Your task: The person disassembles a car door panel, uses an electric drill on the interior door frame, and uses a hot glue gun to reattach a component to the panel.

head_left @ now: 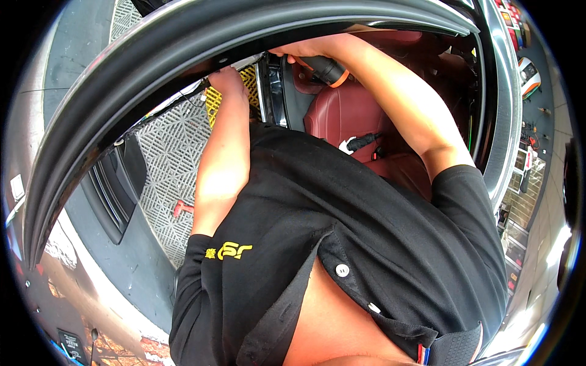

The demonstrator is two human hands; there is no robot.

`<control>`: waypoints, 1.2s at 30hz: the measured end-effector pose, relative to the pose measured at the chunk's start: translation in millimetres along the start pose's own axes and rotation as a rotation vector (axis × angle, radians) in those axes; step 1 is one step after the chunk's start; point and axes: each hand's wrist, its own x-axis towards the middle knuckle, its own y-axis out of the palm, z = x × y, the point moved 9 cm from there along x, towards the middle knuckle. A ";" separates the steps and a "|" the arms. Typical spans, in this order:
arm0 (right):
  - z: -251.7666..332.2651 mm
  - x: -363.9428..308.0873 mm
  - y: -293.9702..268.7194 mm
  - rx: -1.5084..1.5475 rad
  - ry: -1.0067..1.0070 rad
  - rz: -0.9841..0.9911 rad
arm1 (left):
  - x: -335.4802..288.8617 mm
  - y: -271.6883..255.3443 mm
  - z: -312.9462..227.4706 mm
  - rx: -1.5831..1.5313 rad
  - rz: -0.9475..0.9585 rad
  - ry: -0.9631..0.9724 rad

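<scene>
Left side, a red item point(182, 208) is lying on the grey floor grating point(171, 137), below a dark curved frame point(152, 64). Next, the left hand point(229, 82) is reaching up to that frame's lower edge — fingers partly hidden, so cannot tell if it's grasping anything. Further right, the right hand point(308, 47) is grasping a black-and-orange tool point(326, 70) (other end out of sight) — tool is showing just under the hand, near the red seat point(342, 113).

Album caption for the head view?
Right hand holding a black-and-orange tool near a red car seat, left hand above yellow grating.
</scene>
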 end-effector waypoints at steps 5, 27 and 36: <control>1.0 -0.2 -1.4 -0.046 -0.012 -0.018 | -3.8 1.2 -3.8 -0.019 -0.018 0.007; -1.7 10.9 1.6 -0.026 0.008 -0.044 | -3.3 2.4 -5.5 -0.041 -0.020 -0.007; 1.5 -66.7 -27.5 0.042 0.053 -0.043 | -11.1 13.5 -10.2 -0.087 0.028 -0.022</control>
